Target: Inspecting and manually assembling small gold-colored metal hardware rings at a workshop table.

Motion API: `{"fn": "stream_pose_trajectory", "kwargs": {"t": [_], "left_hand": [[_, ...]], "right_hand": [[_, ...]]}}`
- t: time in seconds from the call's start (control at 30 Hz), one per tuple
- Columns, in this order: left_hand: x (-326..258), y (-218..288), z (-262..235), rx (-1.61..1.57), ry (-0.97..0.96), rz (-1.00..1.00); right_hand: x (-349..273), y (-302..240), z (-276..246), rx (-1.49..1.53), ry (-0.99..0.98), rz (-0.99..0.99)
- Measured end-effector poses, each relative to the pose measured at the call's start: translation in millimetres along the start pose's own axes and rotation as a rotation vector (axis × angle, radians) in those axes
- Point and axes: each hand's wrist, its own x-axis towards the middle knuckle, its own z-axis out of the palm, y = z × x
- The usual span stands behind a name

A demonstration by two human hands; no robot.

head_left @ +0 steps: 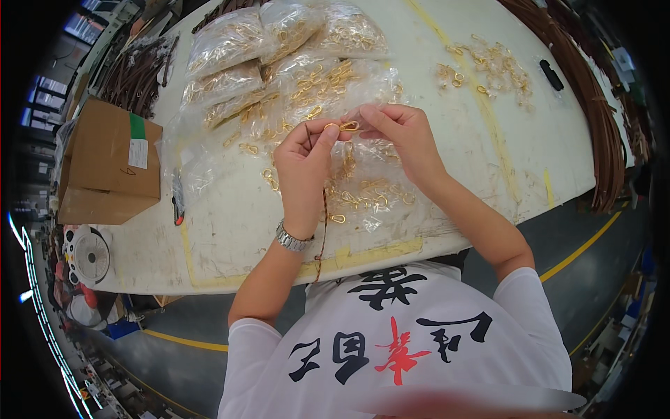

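My left hand (305,164), over the middle of the table, pinches a small gold snap hook (348,126) between thumb and fingers. A thin dark brown cord (324,223) hangs below that hand, past the wrist with the metal watch (292,239). My right hand (405,136) is closed in a pinch at the hook's other end; what lies between its fingertips is too small to make out. Beneath both hands, many gold snap hooks (370,194) lie loose and on clear plastic.
Filled clear bags (227,42) are piled at the far side. A cardboard box (115,164) and a red-and-black cutter (179,202) are at the left. At the right lie more gold pieces (499,66), a black object (551,75) and bundled brown straps (593,119).
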Motion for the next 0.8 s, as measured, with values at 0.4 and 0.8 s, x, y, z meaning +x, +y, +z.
{"fn": "stream_pose_trajectory", "kwargs": {"t": [0.4, 0.8], "left_hand": [[3, -7, -1, -0.028, 0.008, -0.011], [-2, -7, 5, 0.123, -0.041, -0.011]], "right_hand": [[-1, 4, 0, 0.101, -0.055, -0.025], [-9, 2, 13, 0.176, -0.059, -0.019]]}}
